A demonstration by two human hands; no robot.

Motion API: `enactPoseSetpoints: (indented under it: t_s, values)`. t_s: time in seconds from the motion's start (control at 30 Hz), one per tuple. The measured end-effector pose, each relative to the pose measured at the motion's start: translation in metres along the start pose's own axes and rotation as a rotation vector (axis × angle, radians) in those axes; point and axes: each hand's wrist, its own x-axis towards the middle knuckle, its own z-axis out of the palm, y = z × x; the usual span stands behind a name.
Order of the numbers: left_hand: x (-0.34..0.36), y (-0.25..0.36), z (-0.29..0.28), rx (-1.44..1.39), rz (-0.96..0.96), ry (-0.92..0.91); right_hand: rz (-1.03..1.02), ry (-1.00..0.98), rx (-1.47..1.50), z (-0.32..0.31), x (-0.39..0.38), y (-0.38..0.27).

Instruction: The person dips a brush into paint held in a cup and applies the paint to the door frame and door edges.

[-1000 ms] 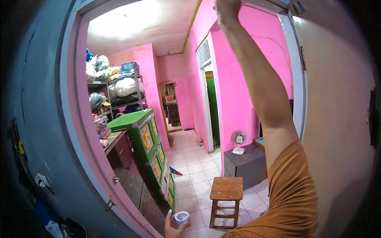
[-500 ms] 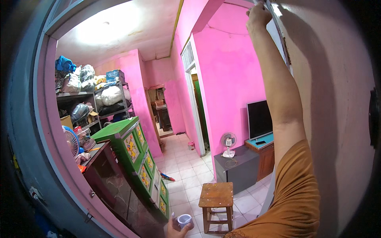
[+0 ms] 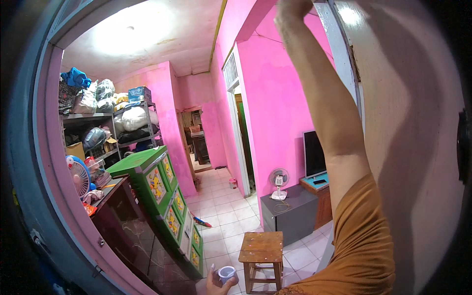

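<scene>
Low in the view, my left hand (image 3: 217, 284) is closed around a small lavender cup (image 3: 227, 275) with something pale inside, too small to identify. My right arm stretches up from a brown sleeve to my right hand (image 3: 294, 11) at the top edge, beside the upper part of the pale door frame (image 3: 339, 69); its fingers are mostly cut off or hidden. Beyond the left hand, slightly right, stands a speckled wooden stool (image 3: 260, 246).
At left are a green drawer cabinet (image 3: 152, 167), a dark cabinet (image 3: 110, 216) and loaded shelves (image 3: 132, 123). At right, a small white fan (image 3: 279, 182) stands on a grey box (image 3: 290, 211), near a screen (image 3: 314, 157). A corridor (image 3: 216, 187) leads back between pink walls.
The view has turned slightly, bringing more shelves and the screen into sight. Over the last half second my right hand has moved left along the top. The left hand still holds the cup.
</scene>
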Motion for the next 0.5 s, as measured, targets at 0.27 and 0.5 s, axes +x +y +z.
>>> enactPoseSetpoints:
  t_s: [0.27,0.5]
  values:
    - [-0.001,0.019,0.007,-0.005,-0.022,0.017,-0.266,-0.347,-0.230,0.024,-0.075,-0.035]
    - [-0.008,-0.021,-0.024,-0.278,-0.009,-0.028,0.165,-0.126,0.079,-0.001,-0.064,-0.044]
